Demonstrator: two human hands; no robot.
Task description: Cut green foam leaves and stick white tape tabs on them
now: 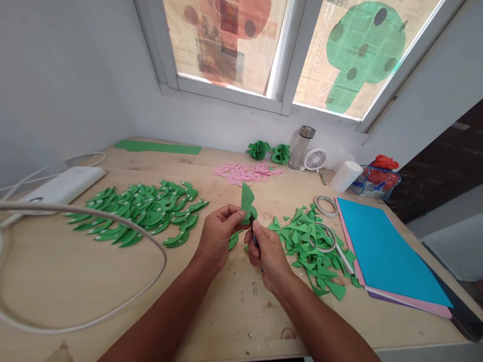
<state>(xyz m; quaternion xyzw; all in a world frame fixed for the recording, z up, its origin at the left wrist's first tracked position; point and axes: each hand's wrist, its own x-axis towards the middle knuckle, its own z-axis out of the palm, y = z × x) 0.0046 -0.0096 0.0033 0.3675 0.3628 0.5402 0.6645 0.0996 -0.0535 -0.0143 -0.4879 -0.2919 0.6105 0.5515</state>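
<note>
In the head view, my left hand (217,234) pinches a green paper piece (247,196) with a curved, pointed outline, held upright above the table. My right hand (268,251) is closed around dark-handled scissors (254,236), whose blades meet the lower edge of the paper; most of the handles are hidden by my fingers. Below my hands lies a small green cutout (233,241). To the left spreads a pile of curved green cutouts (139,211) with small white marks. Green paper scraps (302,236) are heaped to the right of my right hand.
Pink paper cutouts (245,173) lie behind my hands, near two green paper ornaments (258,150). A glass bottle (301,148), a small white fan (315,159) and a tape roll (326,205) stand or lie rightward. Blue sheets (388,251) lie far right. A white cable (151,236) loops at left.
</note>
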